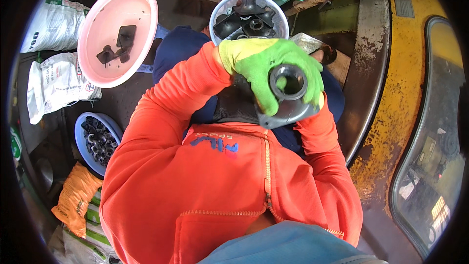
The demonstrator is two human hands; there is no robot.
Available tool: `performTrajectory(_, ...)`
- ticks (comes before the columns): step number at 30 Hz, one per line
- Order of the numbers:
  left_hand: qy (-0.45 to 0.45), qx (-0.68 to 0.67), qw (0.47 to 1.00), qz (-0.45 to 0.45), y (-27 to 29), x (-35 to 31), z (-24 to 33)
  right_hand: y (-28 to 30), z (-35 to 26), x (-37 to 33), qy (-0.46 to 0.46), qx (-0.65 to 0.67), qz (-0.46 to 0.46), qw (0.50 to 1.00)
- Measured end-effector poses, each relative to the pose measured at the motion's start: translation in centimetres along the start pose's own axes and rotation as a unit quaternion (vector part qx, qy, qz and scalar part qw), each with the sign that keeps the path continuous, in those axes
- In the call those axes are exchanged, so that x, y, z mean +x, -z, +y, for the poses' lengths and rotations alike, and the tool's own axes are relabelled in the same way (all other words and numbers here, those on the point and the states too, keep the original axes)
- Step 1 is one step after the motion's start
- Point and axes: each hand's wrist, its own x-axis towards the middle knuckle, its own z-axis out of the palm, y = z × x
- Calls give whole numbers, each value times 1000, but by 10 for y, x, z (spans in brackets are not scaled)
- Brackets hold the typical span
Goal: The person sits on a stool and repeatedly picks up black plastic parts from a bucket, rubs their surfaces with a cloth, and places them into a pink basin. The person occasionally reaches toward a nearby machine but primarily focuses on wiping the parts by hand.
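Note:
My left hand (264, 66), in a green glove with a yellow cuff, reaches across from the left. Its fingers are wrapped round a black flanged collar (296, 113), a round tube on a flat plate with a hole at one corner. The collar's round mouth faces up towards me. My right arm (320, 129) comes up from the right to the far side of the piece. The right hand is almost wholly hidden behind the collar and the left glove, so its fingers cannot be made out.
A blue-white basket (213, 22) of similar black parts stands straight ahead. A pink basin (105, 17) with a few dark pieces lies at the far left. Below it is a blue basin (80, 142) full of small black pieces. A rusty yellow machine panel (378, 166) borders the right.

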Motion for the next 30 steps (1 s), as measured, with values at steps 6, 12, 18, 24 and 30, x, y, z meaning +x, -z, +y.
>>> performTrajectory(6, -19, 53, 989, 139, 24, -3, 16, -11, 15, 39, -183, 401, 131, 888)
performTrajectory(12, 4, 478, 845, 241, 34, -14, 11, -3, 16, 40, -189, 441, 244, 843)
performTrajectory(18, 131, -345, 804, 466, 19, -12, -29, 11, 20, 44, -231, 477, 272, 803)
performTrajectory(24, 62, -552, 747, 364, 18, -18, -40, 20, 22, 43, -189, 177, 370, 892)
performTrajectory(30, 136, -446, 773, 430, 32, -21, -35, 38, 20, 23, 65, -163, 169, 970)
